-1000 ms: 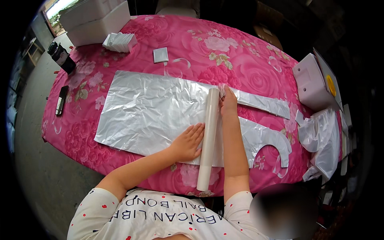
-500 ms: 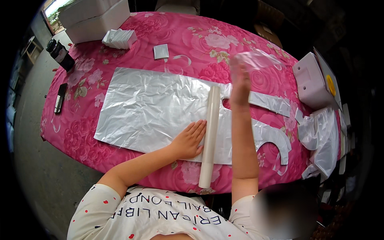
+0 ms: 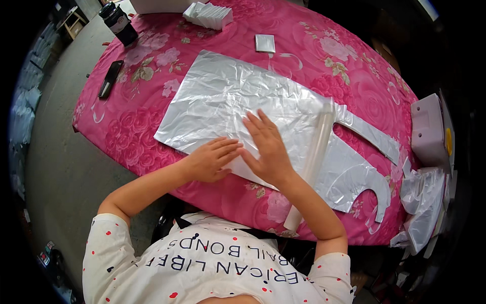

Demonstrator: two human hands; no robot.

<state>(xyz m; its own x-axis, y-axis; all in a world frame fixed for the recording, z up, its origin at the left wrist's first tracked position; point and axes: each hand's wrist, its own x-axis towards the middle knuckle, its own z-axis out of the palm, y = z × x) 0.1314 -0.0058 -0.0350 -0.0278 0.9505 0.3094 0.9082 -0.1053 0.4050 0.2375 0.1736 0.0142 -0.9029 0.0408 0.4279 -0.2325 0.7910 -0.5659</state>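
A silvery-white plastic apron (image 3: 228, 96) lies spread on the table, wrinkled, its neck loop and strap ends toward the right. My left hand (image 3: 211, 159) is over its near edge, fingers stretched out and close together, holding nothing. Just to the right is my right hand (image 3: 268, 149), slightly blurred, with fingers spread above the sheet and nothing in it. The two hands nearly meet at the fingertips; whether either presses on the plastic I cannot tell. A long pale tube (image 3: 319, 144) rests across the apron, partly hidden behind my right forearm.
Pink flowered cloth (image 3: 126, 126) covers the table. At the far side are a small folded silvery packet (image 3: 265, 43), a stack of white packets (image 3: 207, 15), a dark bottle (image 3: 119, 24) and a phone (image 3: 111, 79). A pale box (image 3: 428, 126) and crumpled clear plastic (image 3: 422, 202) sit right.
My right hand has come back from the far right, beyond the tube, to beside my left hand. Clear film seen near it there is gone from that spot. The view has shifted.
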